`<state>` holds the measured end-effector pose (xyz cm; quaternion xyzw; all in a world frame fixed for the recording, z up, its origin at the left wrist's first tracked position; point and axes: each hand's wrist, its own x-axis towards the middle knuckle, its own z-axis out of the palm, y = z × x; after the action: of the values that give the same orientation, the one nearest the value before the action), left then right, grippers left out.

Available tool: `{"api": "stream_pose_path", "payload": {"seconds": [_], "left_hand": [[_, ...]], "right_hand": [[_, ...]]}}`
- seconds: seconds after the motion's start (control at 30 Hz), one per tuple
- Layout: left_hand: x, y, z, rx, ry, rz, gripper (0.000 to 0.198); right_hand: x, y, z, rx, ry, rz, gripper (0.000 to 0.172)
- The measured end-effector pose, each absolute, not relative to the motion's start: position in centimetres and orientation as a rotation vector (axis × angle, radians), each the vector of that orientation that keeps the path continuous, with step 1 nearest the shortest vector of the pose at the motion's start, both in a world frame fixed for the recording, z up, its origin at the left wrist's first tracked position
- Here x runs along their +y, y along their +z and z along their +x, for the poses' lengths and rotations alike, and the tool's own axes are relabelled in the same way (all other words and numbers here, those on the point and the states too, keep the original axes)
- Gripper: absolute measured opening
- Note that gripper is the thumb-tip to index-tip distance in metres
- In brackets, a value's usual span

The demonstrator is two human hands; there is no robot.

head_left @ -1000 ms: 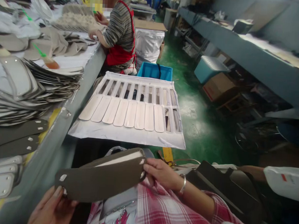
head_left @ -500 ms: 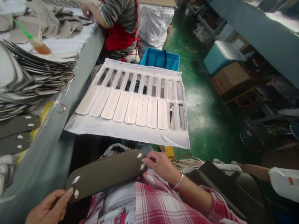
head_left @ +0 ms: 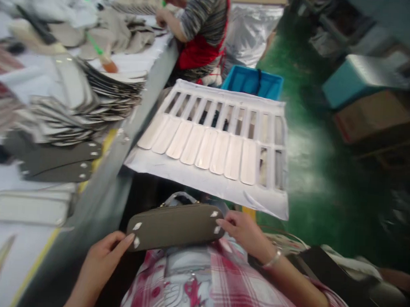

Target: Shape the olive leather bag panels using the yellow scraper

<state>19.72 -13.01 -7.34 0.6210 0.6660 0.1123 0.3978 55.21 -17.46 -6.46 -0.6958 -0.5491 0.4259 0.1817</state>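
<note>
Pinching the olive panel [head_left: 175, 226] by its ends, my left hand [head_left: 100, 259] and right hand [head_left: 245, 232] have tilted it flatter; the frame's right side is blurred.

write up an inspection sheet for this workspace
surface: grey workbench on the left, white sheet on top
job's things: olive panel with pale patches at its ends, over the lap
clutter: stack of grey pieces, dark panels, green-handled brush, slotted white board of pale strips
grippers: left hand and right hand each pinch one end of the olive panel
cables: nothing seen
surroundings: co-worker in red apron, blue crate, green floor
</note>
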Motion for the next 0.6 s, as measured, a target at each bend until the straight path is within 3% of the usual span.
{"api": "stream_pose_path", "payload": {"seconds": [0.2,0.6], "left_hand": [[-11.6,-6.1,20.3,1.701,0.379,1.465,0.039],[-12.0,-7.0,19.2,1.628,0.550,1.388,0.039]], "right_hand": [[-16.2,-8.0,54.9,-1.529,1.263,-2.080,0.043],[-15.8,-6.0,53.1,-1.386,1.328,-2.222,0.045]]}}
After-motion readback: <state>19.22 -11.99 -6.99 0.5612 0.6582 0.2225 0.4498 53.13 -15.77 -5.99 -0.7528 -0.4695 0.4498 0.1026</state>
